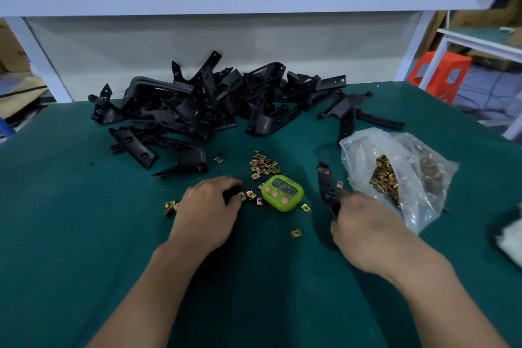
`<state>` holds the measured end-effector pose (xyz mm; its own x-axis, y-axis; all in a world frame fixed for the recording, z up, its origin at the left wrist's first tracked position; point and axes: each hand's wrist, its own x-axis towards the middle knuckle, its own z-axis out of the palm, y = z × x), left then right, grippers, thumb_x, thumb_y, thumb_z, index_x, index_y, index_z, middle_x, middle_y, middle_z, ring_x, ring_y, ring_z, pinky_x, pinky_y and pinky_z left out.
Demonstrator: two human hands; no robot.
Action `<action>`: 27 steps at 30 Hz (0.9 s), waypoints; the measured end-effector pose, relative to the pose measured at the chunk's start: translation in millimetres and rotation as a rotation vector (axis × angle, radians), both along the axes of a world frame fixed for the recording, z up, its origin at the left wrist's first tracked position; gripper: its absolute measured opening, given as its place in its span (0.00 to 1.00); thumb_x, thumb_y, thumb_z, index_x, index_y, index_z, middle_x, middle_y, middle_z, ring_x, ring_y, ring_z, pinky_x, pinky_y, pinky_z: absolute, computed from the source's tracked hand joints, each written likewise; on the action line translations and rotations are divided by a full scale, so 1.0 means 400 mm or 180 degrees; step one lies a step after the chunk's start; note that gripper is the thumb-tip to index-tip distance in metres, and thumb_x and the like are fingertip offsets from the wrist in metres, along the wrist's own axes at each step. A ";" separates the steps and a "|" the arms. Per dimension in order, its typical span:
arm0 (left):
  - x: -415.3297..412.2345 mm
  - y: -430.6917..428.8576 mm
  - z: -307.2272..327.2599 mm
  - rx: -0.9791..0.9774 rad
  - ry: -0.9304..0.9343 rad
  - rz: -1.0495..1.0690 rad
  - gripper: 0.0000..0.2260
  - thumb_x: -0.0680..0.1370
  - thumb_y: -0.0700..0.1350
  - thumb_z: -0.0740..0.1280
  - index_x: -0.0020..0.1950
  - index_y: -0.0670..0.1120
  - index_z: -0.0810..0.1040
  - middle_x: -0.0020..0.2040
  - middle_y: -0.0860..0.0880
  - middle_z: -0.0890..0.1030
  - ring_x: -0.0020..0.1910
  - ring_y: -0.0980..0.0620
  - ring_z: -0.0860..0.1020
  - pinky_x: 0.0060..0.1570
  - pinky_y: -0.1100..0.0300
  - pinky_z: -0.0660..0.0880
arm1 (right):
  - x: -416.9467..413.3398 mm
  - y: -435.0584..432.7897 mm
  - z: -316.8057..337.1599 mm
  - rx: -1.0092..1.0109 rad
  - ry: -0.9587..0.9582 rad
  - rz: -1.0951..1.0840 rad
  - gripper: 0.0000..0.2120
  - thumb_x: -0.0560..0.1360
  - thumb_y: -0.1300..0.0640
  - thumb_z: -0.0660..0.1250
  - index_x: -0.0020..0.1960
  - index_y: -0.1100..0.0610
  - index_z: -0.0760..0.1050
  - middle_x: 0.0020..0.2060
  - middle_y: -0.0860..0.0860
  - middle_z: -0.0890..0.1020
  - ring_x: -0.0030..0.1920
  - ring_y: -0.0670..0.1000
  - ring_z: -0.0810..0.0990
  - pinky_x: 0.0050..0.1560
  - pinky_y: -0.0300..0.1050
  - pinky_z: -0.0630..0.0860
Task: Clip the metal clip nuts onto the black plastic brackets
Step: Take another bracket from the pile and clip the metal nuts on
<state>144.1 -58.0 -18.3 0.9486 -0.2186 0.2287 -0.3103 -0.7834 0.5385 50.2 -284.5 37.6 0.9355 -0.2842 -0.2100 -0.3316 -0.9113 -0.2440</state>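
**Right hand** point(367, 230), lower right of centre: fingers curled round the lower end of one black bracket point(324, 188), which runs up-frame out of the grip. A fitted clip nut point(324, 169) appears to sit at the bracket's upper tip; how fully it is seated cannot be confirmed. A stray nut point(339, 184) lies just beside the fingertips.

**Left hand** point(209, 212), lower left of centre: fingers curled down onto the green mat point(84, 234) among scattered nuts point(250, 194). A dark shape sits under the fingertips. Whether a nut is pinched cannot be told.

**Surroundings:**
- The loose nut pile point(264, 165) lies at centre frame, just above a green timer point(282, 192).
- An open plastic bag point(364, 150) of nuts lies at right, close beside the right hand.
- The heap of brackets point(197, 104) spans the upper centre.

**Risks, as judged:**
1. A nut pushed on at an angle may sit half-engaged and drop off, because the bracket is held only at its far end and can twist.
2. The small nuts may slip from the pick-up, as they lie flat on the mat.
3. The right hand may drag the bag mouth and spill nuts.
4. A finished bracket returned to the heap could be mistaken for unfitted stock.
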 end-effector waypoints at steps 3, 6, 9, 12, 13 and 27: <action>-0.013 -0.004 0.008 -0.0150 -0.0047 -0.0045 0.10 0.79 0.45 0.71 0.58 0.55 0.85 0.57 0.58 0.84 0.58 0.54 0.79 0.55 0.61 0.72 | -0.007 0.026 -0.012 -0.0012 -0.0089 0.0090 0.10 0.79 0.61 0.64 0.52 0.51 0.63 0.49 0.51 0.70 0.49 0.55 0.75 0.45 0.44 0.68; -0.054 -0.024 0.037 -0.0379 -0.0437 -0.0144 0.05 0.75 0.49 0.72 0.47 0.57 0.87 0.42 0.61 0.82 0.46 0.56 0.80 0.47 0.61 0.74 | -0.007 0.046 -0.012 -0.0032 -0.0161 0.0280 0.14 0.77 0.64 0.64 0.46 0.49 0.61 0.44 0.48 0.68 0.47 0.54 0.74 0.44 0.44 0.65; -0.111 -0.070 0.046 0.0040 -0.0475 -0.0543 0.11 0.72 0.59 0.65 0.51 0.63 0.85 0.42 0.61 0.85 0.42 0.57 0.81 0.43 0.63 0.75 | 0.002 0.043 -0.009 0.0037 0.0054 0.0430 0.12 0.79 0.61 0.63 0.42 0.52 0.61 0.39 0.47 0.67 0.40 0.51 0.72 0.37 0.42 0.66; -0.145 -0.125 0.013 0.0305 -0.0068 -0.0829 0.16 0.71 0.65 0.66 0.56 0.65 0.82 0.38 0.61 0.78 0.44 0.57 0.79 0.40 0.62 0.69 | 0.010 0.021 0.002 0.0406 0.0201 0.0358 0.07 0.80 0.57 0.63 0.44 0.53 0.68 0.38 0.50 0.75 0.37 0.50 0.76 0.31 0.41 0.66; -0.147 -0.136 0.004 0.0275 0.0045 -0.0838 0.13 0.72 0.63 0.69 0.55 0.64 0.83 0.37 0.61 0.75 0.44 0.58 0.78 0.39 0.62 0.67 | 0.011 0.016 0.003 0.0612 0.0171 0.0313 0.05 0.80 0.57 0.63 0.46 0.54 0.70 0.38 0.51 0.78 0.37 0.50 0.78 0.31 0.41 0.68; -0.071 -0.004 0.036 -0.1916 0.0338 0.0437 0.04 0.81 0.44 0.70 0.49 0.51 0.84 0.35 0.59 0.84 0.34 0.61 0.83 0.35 0.70 0.77 | 0.083 0.153 -0.040 0.0618 -0.1117 0.0166 0.08 0.78 0.58 0.61 0.49 0.46 0.75 0.38 0.49 0.78 0.38 0.56 0.78 0.43 0.52 0.79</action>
